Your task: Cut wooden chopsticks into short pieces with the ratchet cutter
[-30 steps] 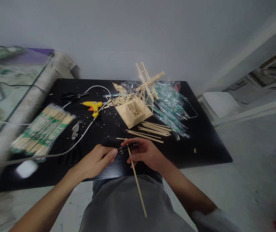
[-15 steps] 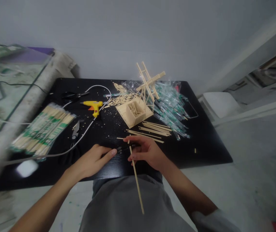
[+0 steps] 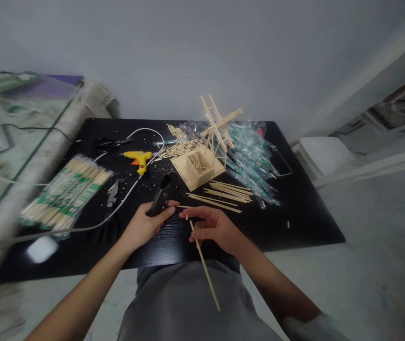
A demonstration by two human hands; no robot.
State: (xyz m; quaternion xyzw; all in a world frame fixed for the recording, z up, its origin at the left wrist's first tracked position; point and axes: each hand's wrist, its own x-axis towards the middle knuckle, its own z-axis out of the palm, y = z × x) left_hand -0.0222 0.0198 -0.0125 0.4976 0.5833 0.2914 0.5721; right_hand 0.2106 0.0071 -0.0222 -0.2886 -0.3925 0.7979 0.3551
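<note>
My left hand [image 3: 144, 225] is closed around a black scissors-like tool [image 3: 160, 199], its looped end pointing away toward the wooden model. In my right hand [image 3: 220, 229] a thin wooden stick [image 3: 206, 272] is pinched, slanting down over my lap. A short stick piece [image 3: 187, 217] shows at the right fingertips, apart from the long stick's upper end. Beyond the hands stands a wooden model [image 3: 197, 170] with a hollow tapered box on a square base and crossed ladder-like blades [image 3: 218, 123]. Several loose sticks [image 3: 229, 192] lie just in front of it.
A yellow glue gun [image 3: 138, 158] with a white cord lies left of the model. Bagged sticks [image 3: 66, 192], black-handled scissors [image 3: 108, 143] and a silver-bladed tool [image 3: 113, 194] are farther left. Cut bits [image 3: 179, 147] and plastic wrappers [image 3: 250, 156] lie behind.
The black tool has swung away from the stick and now points up and away in my left hand. A short piece now appears separate from the stick's upper end.
</note>
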